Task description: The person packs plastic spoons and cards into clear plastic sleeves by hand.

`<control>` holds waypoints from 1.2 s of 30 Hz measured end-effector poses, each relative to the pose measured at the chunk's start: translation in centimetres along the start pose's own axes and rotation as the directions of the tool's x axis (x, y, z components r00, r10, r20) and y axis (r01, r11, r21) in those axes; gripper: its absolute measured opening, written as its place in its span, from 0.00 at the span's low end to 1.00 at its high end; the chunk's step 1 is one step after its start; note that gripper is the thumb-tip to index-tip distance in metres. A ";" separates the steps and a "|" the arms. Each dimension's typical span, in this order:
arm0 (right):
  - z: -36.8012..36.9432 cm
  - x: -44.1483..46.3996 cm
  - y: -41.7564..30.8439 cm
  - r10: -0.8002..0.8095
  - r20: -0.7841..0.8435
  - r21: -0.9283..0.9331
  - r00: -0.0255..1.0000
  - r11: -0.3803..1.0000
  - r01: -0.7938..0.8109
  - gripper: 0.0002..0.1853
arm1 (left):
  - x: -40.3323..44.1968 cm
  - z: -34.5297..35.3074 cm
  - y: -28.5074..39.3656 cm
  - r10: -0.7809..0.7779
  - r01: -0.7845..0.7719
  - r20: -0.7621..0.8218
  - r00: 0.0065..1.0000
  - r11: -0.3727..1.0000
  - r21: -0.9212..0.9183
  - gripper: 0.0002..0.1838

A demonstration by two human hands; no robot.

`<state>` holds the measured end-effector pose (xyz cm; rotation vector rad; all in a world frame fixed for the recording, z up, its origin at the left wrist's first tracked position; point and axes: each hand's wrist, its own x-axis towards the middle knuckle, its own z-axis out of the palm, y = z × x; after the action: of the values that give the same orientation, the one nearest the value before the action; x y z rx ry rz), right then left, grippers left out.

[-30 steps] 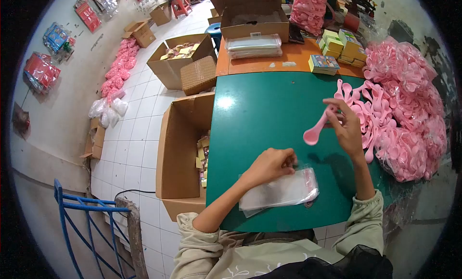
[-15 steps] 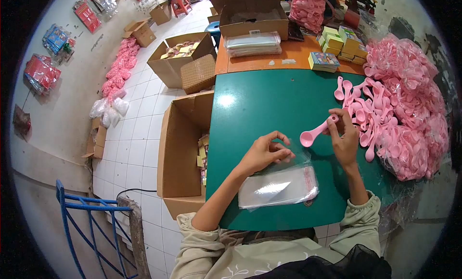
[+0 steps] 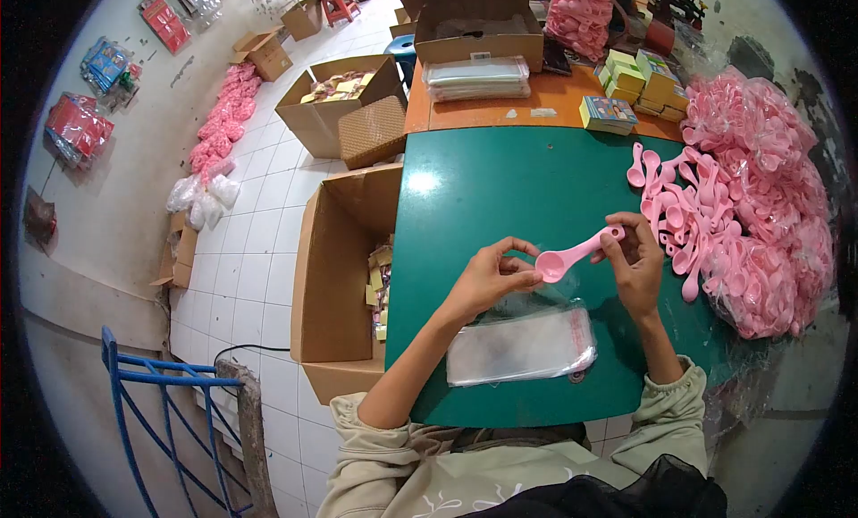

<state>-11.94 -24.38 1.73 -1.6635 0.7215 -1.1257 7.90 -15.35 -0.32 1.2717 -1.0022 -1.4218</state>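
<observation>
My right hand [image 3: 636,263] pinches the handle end of a pink measuring spoon [image 3: 576,255] above the green tabletop. The spoon's bowl points left and meets the fingertips of my left hand [image 3: 493,281]. My left fingers are closed on a thin clear plastic bag [image 3: 556,293], hard to see against the green. Beneath both hands lies a stack of clear plastic bags [image 3: 520,350]. To the right of my right hand, loose pink spoons [image 3: 684,205] are heaped beside bulging plastic bags of pink spoons [image 3: 760,205].
Small stacks of printed cards [image 3: 609,114] and a pack of clear bags [image 3: 476,78] sit on the orange table [image 3: 456,116] behind. An open cardboard box [image 3: 332,286] stands at the table's left. A blue metal frame [image 3: 170,379] is at lower left.
The spoon has moved left with my right hand, so its bowl now reaches my left fingertips. My left hand has stayed nearly in place. The view has shifted slightly.
</observation>
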 end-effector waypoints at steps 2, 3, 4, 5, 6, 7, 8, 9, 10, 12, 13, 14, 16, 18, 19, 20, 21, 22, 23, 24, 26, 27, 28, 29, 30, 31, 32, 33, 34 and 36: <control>0.2 -0.1 -0.1 -0.007 0.011 0.018 1.000 1.000 0.007 0.10 | 0.0 0.0 0.0 -0.006 0.006 -0.019 1.000 1.000 0.017 0.18; 0.2 -0.1 -0.1 -0.010 0.017 0.027 1.000 1.000 0.010 0.10 | 0.0 0.0 -0.1 -0.009 0.010 -0.029 1.000 1.000 0.025 0.18; 0.2 -0.1 -0.1 -0.011 0.022 0.016 1.000 1.000 0.011 0.10 | -0.1 0.1 0.2 -0.006 0.009 -0.044 0.999 0.997 0.075 0.18; 0.2 -0.1 -0.1 -0.012 0.028 0.005 1.000 1.000 0.012 0.10 | -0.3 0.3 0.7 -0.001 0.009 -0.060 0.998 0.992 0.126 0.18; 0.2 -0.1 -0.1 -0.013 0.033 -0.005 0.999 1.000 0.013 0.10 | -0.4 0.4 0.9 0.003 0.010 -0.075 0.997 0.984 0.176 0.19; 0.2 -0.1 -0.1 -0.021 0.021 0.012 1.000 1.000 0.021 0.10 | -0.3 0.3 0.7 0.004 0.005 -0.065 0.998 0.991 0.132 0.19; 0.2 -0.1 -0.1 -0.029 0.009 0.029 1.000 0.999 0.029 0.10 | -0.1 0.1 0.2 0.005 0.000 -0.054 0.999 0.996 0.088 0.19; 0.1 -0.1 -0.2 -0.036 -0.003 0.046 0.999 0.998 0.036 0.11 | 0.1 0.0 0.0 0.006 -0.004 -0.044 0.999 0.999 0.043 0.19; 0.2 -0.2 -0.1 -0.029 0.001 0.043 1.000 0.999 0.029 0.11 | 0.1 -0.1 0.0 0.012 -0.011 -0.043 0.999 0.999 0.039 0.20; 0.3 -0.2 -0.1 -0.019 0.005 0.038 1.000 0.999 0.019 0.11 | 0.1 -0.1 0.0 0.027 -0.026 -0.040 0.999 0.999 0.034 0.20; 0.3 -0.2 -0.2 -0.015 0.009 0.036 1.000 0.999 0.014 0.11 | 0.1 -0.1 0.0 0.023 -0.022 -0.034 0.999 0.999 0.028 0.21; 0.4 -0.2 -0.2 -0.010 0.013 0.034 1.000 0.999 0.010 0.11 | 0.1 -0.1 -0.1 0.019 -0.019 -0.028 0.999 1.000 0.021 0.21; 0.4 -0.2 -0.3 -0.012 0.012 0.033 1.000 0.999 0.011 0.11 | 0.1 0.1 0.0 0.020 -0.020 -0.015 1.000 1.000 0.005 0.21; 0.3 -0.2 -0.5 -0.023 0.001 0.034 1.000 0.999 0.022 0.11 | 0.1 0.3 0.2 0.028 -0.028 -0.002 1.000 0.999 -0.017 0.21; 0.3 -0.2 -0.4 -0.004 0.028 0.032 1.000 0.999 0.003 0.11 | 0.1 0.4 0.2 0.039 -0.039 0.001 0.999 0.999 0.000 0.21; 0.4 -0.2 -0.2 0.014 0.053 0.031 0.998 0.999 -0.016 0.12 | 0.2 0.5 0.1 0.050 -0.050 0.005 0.999 0.999 0.018 0.21; 0.6 -0.2 -0.1 0.032 0.077 0.030 0.997 0.999 -0.035 0.13 | 0.2 0.6 0.0 0.060 -0.060 0.009 0.998 0.997 0.038 0.21; 0.6 -0.3 -0.2 0.050 0.092 0.038 0.994 0.998 -0.054 0.13 | 0.3 0.8 -0.1 0.072 -0.072 0.018 0.997 0.997 0.015 0.21; 0.7 -0.4 -0.3 0.067 0.107 0.045 0.992 0.996 -0.072 0.13 | 0.3 1.0 -0.2 0.086 -0.086 0.028 0.996 0.996 -0.008 0.20; 0.7 -0.4 -0.3 0.083 0.123 0.051 0.989 0.995 -0.090 0.14 | 0.4 1.3 -0.4 0.100 -0.099 0.036 0.994 0.995 -0.032 0.20; 0.7 -0.5 -0.2 0.089 0.154 0.052 0.984 0.994 -0.098 0.13 | 0.7 2.0 -1.1 0.202 -0.202 -0.006 0.979 0.979 -0.042 0.18; 0.6 -0.4 -0.1 0.091 0.169 0.052 0.981 0.994 -0.101 0.12 | 0.9 2.2 -1.2 0.252 -0.253 -0.027 0.967 0.966 -0.045 0.18; 0.5 -0.3 -0.2 0.067 0.143 0.071 0.987 0.994 -0.078 0.11 | 0.8 2.0 -1.0 0.190 -0.190 -0.006 0.982 0.982 0.025 0.16; 0.4 0.0 -0.3 0.045 0.118 0.089 0.992 0.994 -0.056 0.10 | 0.7 1.8 -0.5 0.125 -0.125 0.008 0.992 0.988 0.092 0.16; 0.3 0.6 -0.4 0.015 0.094 0.109 0.995 0.994 -0.026 0.10 | 0.7 1.6 0.1 0.065 -0.067 0.015 0.998 0.984 0.165 0.16; 0.2 1.3 -0.6 -0.014 0.088 0.064 0.996 0.998 0.008 0.09 | 0.8 1.5 0.9 0.051 -0.058 0.059 0.997 0.990 0.129 0.17; -0.1 2.0 -0.9 -0.043 0.081 0.018 0.996 0.999 0.041 0.09 | 1.0 1.5 1.7 0.037 -0.047 0.105 0.994 0.994 0.094 0.19; -0.5 2.8 -1.2 -0.072 0.072 -0.031 0.995 0.997 0.074 0.09 | 1.3 1.5 2.4 0.025 -0.034 0.155 0.988 0.998 0.059 0.20; -0.8 3.4 -1.5 -0.100 0.097 -0.001 0.990 0.995 0.100 0.12 | 1.8 1.5 3.0 0.055 -0.056 0.129 0.990 0.998 0.000 0.19; -0.8 4.9 -1.7 -0.222 0.170 -0.006 0.960 0.974 0.226 0.18 | 3.0 1.0 4.0 0.122 -0.119 0.107 0.987 0.992 -0.027 0.21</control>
<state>-10.80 -28.21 5.07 -1.8723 0.4496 -1.1178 7.43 -19.18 3.06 1.1094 -1.1156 -1.4158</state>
